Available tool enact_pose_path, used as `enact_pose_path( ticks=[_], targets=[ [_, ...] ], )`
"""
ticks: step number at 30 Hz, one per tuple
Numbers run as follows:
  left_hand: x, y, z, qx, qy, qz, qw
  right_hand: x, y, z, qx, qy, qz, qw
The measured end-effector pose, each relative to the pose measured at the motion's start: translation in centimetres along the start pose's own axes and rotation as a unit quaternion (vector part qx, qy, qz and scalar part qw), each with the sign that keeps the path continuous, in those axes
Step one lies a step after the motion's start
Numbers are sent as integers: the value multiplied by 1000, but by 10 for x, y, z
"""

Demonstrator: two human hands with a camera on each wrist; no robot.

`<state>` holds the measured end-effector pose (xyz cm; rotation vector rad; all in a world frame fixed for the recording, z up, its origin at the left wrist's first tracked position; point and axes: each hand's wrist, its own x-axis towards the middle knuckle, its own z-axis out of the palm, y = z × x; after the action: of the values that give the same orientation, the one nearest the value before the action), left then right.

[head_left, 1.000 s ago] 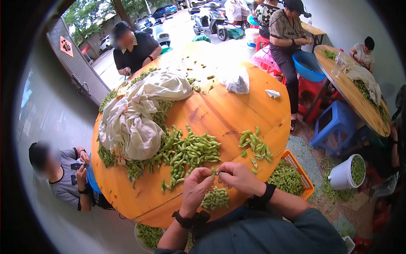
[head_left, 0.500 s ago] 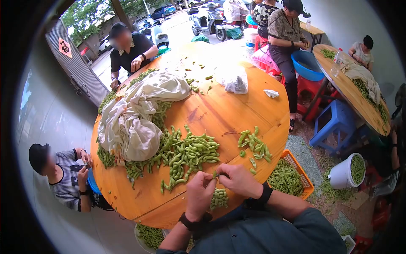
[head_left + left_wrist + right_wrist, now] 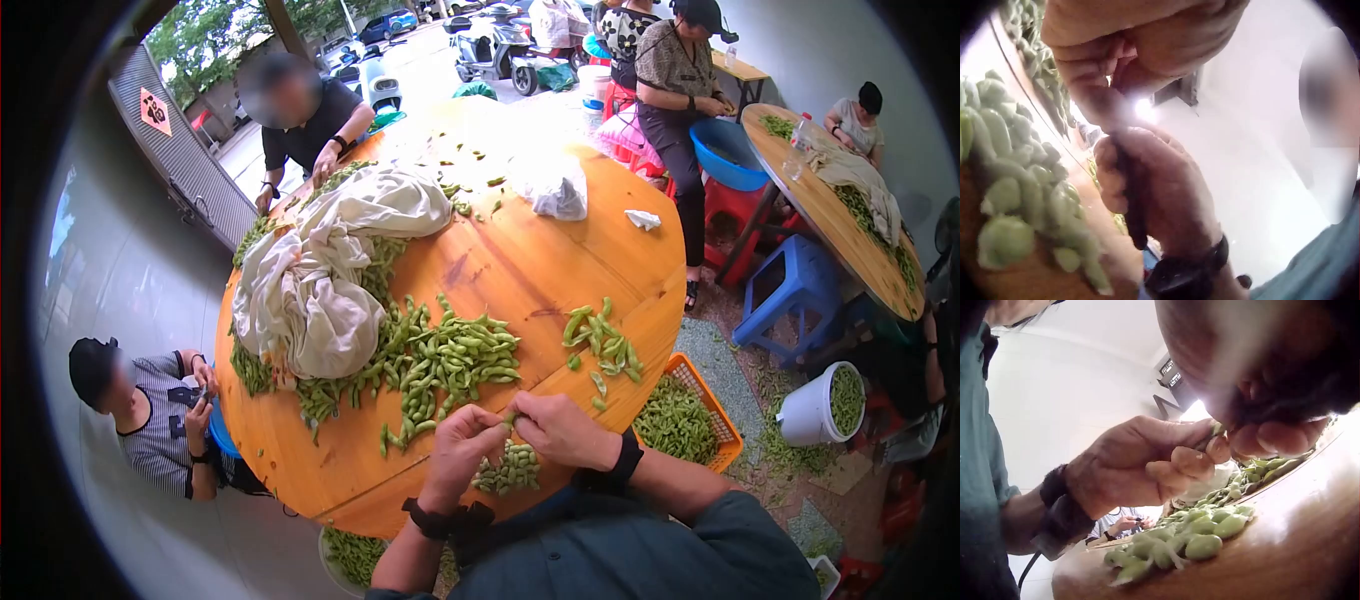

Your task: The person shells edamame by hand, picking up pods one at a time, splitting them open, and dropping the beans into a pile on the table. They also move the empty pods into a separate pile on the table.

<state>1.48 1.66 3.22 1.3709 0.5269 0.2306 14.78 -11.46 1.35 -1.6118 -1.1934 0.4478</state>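
My left hand (image 3: 465,450) pinches a green soybean pod (image 3: 1216,429) between thumb and fingertips, at the near edge of the round wooden table (image 3: 560,270). My right hand (image 3: 568,432) meets it there, its fingertips right at the pod. A dark slender thing (image 3: 1132,194) lies within the right hand's curled fingers; its kind cannot be told. Just below both hands sits a small heap of shelled green beans (image 3: 507,470), seen close in the right wrist view. Beyond the left hand spreads a larger heap of unshelled pods (image 3: 455,355).
Crumpled pale cloth (image 3: 320,280) covers more pods at left. A few loose pods (image 3: 605,345) lie at right, a plastic bag (image 3: 558,190) farther back. An orange basket of pods (image 3: 727,440) stands beside the table, a white bucket (image 3: 805,415) beyond. Two people sit around this table.
My hands shift slightly at the pod, staying together; the left hand tilts and moves a little left. The person across the table has leaned forward, reaching both hands to the pods.
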Motion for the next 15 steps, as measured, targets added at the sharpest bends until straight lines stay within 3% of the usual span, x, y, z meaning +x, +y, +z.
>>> enact_pose_path(
  ticks=[2, 6, 7, 8, 9, 11, 15],
  targets=[
    [2, -1, -7, -88, -39, -37, 995, 2, -3, -2, 14, -2, 1, 1000],
    [0, -1, 1, -20, -26, -27, 999, 3, -3, -5, 67, -21, 57, 996],
    [-2, -3, 4, 145, 8, 71, 987, 3, -1, -5, 61, -26, 68, 995],
    [-5, -5, 6, 304, 43, 165, 937, 3, -3, -6, 61, -29, 69, 995],
    [-7, -4, 7, 304, 45, 163, 938, 3, -7, -8, 60, -39, 70, 995],
    [-7, 0, 7, 391, 47, 228, 890, 3, -8, -9, 60, -50, 70, 994],
    [-6, 0, 10, 453, 51, 281, 845, 3, -6, -8, 66, -38, 62, 995]
  ],
)
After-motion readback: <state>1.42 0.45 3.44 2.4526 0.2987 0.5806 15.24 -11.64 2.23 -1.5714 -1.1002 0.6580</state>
